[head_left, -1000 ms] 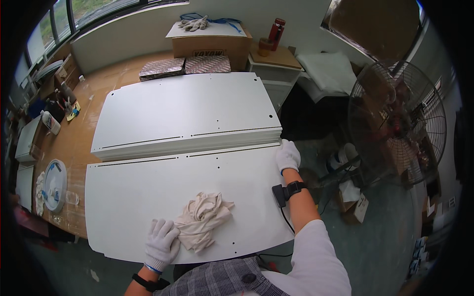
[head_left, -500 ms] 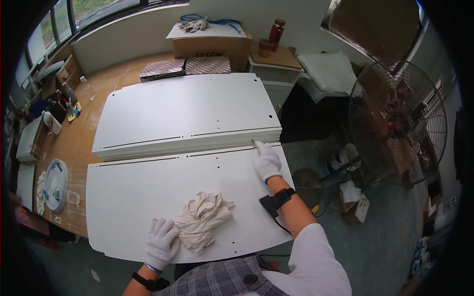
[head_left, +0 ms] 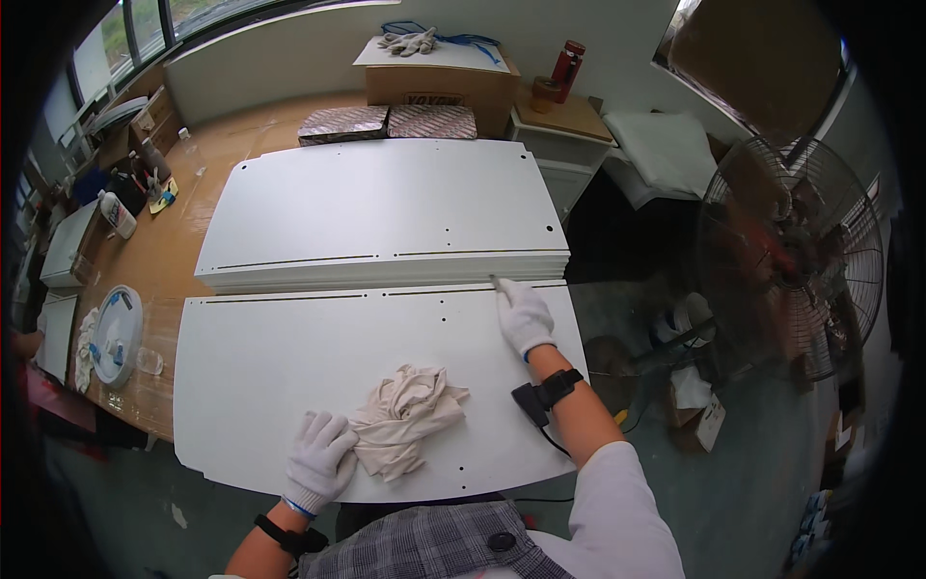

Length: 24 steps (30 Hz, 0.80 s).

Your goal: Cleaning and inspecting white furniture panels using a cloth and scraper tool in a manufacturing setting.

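In front of me lies a white panel (head_left: 280, 376) with narrow grooves and small holes along its far edge. My right hand (head_left: 527, 317), in a white knit glove, is closed at the far edge near the right groove. A small grey tip (head_left: 495, 280) sticks out from its fingertips; the rest of that thing is hidden. My left hand (head_left: 321, 454), also gloved, lies on the panel near its front edge, fingers stretched out and slightly bent. Its fingertips rest against a crumpled beige cloth (head_left: 410, 420).
Beyond is a stack of similar white panels (head_left: 386, 198) with two patterned boxes (head_left: 432, 122) behind it. A round white lid (head_left: 118, 336) and bottles (head_left: 117, 214) stand on the brown table (head_left: 231, 125) at left. A large fan (head_left: 791, 256) stands at right.
The whole view has shifted, so the panels appear farther right. Relative to the panel, my right hand has slid a little left along the far edge. My left hand stays by the cloth.
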Each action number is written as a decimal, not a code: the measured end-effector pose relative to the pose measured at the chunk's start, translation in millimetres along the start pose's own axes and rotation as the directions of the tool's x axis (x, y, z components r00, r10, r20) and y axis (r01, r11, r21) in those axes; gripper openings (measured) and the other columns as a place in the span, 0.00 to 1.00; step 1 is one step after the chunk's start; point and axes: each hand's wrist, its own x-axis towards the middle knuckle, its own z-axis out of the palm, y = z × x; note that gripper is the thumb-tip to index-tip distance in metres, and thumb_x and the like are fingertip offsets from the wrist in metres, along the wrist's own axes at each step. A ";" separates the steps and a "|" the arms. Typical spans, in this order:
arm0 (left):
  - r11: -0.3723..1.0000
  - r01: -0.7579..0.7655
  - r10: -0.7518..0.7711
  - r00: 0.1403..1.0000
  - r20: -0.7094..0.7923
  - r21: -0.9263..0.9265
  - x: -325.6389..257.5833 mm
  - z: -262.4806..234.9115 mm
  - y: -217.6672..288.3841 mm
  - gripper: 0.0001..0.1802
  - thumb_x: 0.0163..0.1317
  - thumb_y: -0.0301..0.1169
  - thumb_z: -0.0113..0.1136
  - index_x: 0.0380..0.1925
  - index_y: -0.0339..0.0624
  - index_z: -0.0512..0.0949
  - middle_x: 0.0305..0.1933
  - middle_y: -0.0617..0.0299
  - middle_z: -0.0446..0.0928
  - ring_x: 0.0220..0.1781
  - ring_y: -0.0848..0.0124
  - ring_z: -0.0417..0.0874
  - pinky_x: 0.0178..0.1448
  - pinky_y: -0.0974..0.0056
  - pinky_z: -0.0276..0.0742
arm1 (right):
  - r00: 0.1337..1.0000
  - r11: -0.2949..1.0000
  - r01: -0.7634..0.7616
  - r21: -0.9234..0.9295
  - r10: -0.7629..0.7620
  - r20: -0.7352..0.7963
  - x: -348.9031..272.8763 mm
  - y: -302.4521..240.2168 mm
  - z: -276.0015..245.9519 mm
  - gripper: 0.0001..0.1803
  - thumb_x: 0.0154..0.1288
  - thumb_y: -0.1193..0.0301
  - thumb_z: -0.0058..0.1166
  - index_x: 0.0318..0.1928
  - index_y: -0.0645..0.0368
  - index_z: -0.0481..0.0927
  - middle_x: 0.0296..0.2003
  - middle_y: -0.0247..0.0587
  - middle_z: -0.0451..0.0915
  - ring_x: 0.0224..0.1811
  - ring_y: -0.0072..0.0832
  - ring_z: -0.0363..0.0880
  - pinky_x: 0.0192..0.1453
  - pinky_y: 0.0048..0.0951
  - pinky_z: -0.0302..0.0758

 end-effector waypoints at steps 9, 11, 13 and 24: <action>1.000 -0.014 0.014 0.999 -0.039 -0.007 -6.6 0.2 -5.1 0.14 0.41 0.24 0.60 0.32 0.41 0.73 0.38 0.57 0.72 0.41 0.57 0.73 0.50 0.53 0.69 | 0.799 0.776 -0.600 -0.195 0.569 -0.193 15.6 72.0 -52.0 0.16 0.66 0.66 0.43 0.51 0.57 0.74 0.46 0.50 0.78 0.47 0.49 0.79 0.47 0.47 0.77; 1.000 -0.008 0.007 0.998 -0.062 -0.015 -5.6 -1.8 -2.1 0.14 0.40 0.23 0.59 0.30 0.41 0.72 0.37 0.56 0.72 0.41 0.56 0.72 0.49 0.53 0.69 | 0.883 0.875 -0.458 -0.156 0.427 -0.198 12.8 48.7 -49.2 0.15 0.66 0.67 0.42 0.50 0.57 0.74 0.44 0.51 0.77 0.47 0.48 0.78 0.47 0.46 0.76; 0.998 -0.042 0.038 0.996 -0.078 -0.038 -1.1 -1.2 0.5 0.13 0.39 0.21 0.58 0.29 0.40 0.72 0.37 0.55 0.71 0.40 0.55 0.71 0.48 0.53 0.69 | 0.973 0.968 -0.196 -0.158 0.172 -0.151 2.3 27.9 -24.4 0.15 0.65 0.66 0.43 0.49 0.55 0.75 0.42 0.51 0.77 0.45 0.48 0.77 0.46 0.46 0.76; 1.000 -0.019 0.018 0.997 -0.070 -0.003 -4.6 -1.9 1.9 0.14 0.38 0.22 0.58 0.31 0.39 0.72 0.39 0.54 0.72 0.41 0.54 0.72 0.48 0.52 0.69 | 0.885 0.840 -0.466 -0.277 0.446 -0.133 -7.4 69.2 -50.7 0.13 0.63 0.67 0.47 0.46 0.56 0.76 0.44 0.49 0.78 0.46 0.47 0.79 0.46 0.46 0.78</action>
